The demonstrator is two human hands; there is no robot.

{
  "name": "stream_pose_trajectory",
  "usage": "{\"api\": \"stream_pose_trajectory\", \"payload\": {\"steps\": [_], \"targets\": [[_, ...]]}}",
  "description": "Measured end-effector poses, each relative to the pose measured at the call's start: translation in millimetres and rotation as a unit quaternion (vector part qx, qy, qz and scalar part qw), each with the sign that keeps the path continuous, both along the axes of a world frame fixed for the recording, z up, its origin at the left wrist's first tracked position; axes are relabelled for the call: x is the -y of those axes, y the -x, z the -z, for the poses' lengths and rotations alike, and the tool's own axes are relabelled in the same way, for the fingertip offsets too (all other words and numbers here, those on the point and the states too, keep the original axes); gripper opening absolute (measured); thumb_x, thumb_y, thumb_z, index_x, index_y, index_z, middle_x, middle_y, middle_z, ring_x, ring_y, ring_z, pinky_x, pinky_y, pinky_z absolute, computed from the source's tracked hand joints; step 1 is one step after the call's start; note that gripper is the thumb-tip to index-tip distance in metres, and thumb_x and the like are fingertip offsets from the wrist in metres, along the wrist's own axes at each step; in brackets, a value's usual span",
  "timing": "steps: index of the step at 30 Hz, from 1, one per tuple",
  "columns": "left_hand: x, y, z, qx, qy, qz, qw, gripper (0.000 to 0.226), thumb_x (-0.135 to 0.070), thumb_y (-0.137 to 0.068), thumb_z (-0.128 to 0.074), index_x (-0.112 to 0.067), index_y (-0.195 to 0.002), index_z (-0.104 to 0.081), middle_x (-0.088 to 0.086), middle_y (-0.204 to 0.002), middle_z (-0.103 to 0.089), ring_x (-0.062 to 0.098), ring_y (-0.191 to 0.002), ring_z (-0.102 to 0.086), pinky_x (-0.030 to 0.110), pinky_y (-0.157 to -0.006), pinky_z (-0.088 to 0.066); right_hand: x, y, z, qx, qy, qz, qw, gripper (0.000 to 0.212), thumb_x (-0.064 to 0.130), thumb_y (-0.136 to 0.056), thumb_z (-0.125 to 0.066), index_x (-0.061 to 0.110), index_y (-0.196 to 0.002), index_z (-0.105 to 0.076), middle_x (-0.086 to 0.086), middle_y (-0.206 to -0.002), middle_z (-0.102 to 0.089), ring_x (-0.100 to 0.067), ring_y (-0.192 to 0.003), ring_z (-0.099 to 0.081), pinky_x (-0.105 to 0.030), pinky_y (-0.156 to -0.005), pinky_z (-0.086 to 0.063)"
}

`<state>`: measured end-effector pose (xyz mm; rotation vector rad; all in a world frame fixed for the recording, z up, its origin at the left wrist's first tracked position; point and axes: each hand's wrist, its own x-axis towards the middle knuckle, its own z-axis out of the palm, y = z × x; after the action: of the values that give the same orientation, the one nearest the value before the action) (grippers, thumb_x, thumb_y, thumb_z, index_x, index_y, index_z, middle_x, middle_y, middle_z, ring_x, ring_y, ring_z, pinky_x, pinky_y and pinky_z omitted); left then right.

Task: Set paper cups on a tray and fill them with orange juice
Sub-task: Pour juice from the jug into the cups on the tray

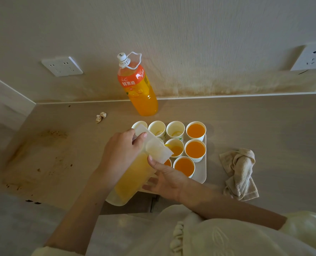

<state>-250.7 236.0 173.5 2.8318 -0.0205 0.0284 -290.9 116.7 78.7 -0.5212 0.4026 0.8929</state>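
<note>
A pale tray (202,172) on the counter holds several white paper cups. Three cups on its right side are full of orange juice (195,150); the back row has pale cups with almost nothing in them (175,128). I hold a clear plastic pitcher (133,179) of juice tilted over the tray. My left hand (119,156) grips its handle side, and my right hand (165,179) supports it from below near the lid. The spout sits over a middle cup (175,149), which holds a little juice. The pitcher hides part of the tray's left cups.
A large orange juice bottle (137,87) with a white cap stands by the wall behind the tray. A crumpled beige cloth (239,172) lies right of the tray. A small crumpled scrap (101,117) lies at the back left. Brown stains mark the counter's left part (48,163). Wall sockets (62,66) flank the bottle.
</note>
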Motion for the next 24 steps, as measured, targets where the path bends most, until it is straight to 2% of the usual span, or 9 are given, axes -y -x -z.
{"api": "stream_pose_trajectory", "payload": {"steps": [5, 13, 18, 24], "targets": [[1.5, -0.4, -1.3, 0.001, 0.007, -0.002, 1.000, 0.049, -0.038, -0.095, -0.052, -0.017, -0.057, -0.029, -0.007, -0.050, -0.031, 0.012, -0.045, -0.030, 0.030, -0.048, -0.021, -0.4, 0.1, -1.3, -0.005, -0.001, 0.007, 1.000, 0.064, 0.031, -0.073, -0.078, 0.023, -0.131, -0.052, -0.011, -0.132, -0.058, -0.033, -0.123, -0.053, -0.051, -0.094, -0.050], [2.4, -0.4, -1.0, 0.002, 0.003, -0.001, 1.000, 0.049, -0.038, -0.095, -0.052, -0.018, -0.056, -0.029, -0.007, -0.050, -0.032, 0.012, -0.045, -0.031, 0.030, -0.048, -0.022, -0.4, -0.1, -0.4, -0.006, 0.002, 0.008, 1.000, 0.065, 0.031, -0.071, -0.079, 0.023, -0.130, -0.053, -0.011, -0.133, -0.057, -0.034, -0.124, -0.051, -0.053, -0.099, -0.047], [2.7, -0.4, -0.6, 0.002, -0.001, -0.001, 1.000, 0.050, -0.038, -0.095, -0.052, -0.017, -0.056, -0.029, -0.006, -0.050, -0.033, 0.012, -0.045, -0.031, 0.030, -0.047, -0.022, 0.6, 1.2, -3.7, -0.004, 0.003, 0.011, 1.000, 0.054, 0.031, -0.074, -0.076, 0.024, -0.124, -0.055, -0.010, -0.131, -0.058, -0.033, -0.123, -0.052, -0.050, -0.091, -0.051], [4.0, 0.5, -1.4, -0.001, 0.000, -0.002, 1.000, 0.049, -0.038, -0.095, -0.052, -0.018, -0.056, -0.029, -0.006, -0.049, -0.032, 0.011, -0.045, -0.031, 0.030, -0.047, -0.021, 1.7, 2.3, -6.2, 0.004, 0.005, 0.006, 1.000, 0.048, 0.031, -0.077, -0.074, 0.025, -0.121, -0.055, -0.010, -0.131, -0.058, -0.032, -0.122, -0.052, -0.049, -0.092, -0.050]]}}
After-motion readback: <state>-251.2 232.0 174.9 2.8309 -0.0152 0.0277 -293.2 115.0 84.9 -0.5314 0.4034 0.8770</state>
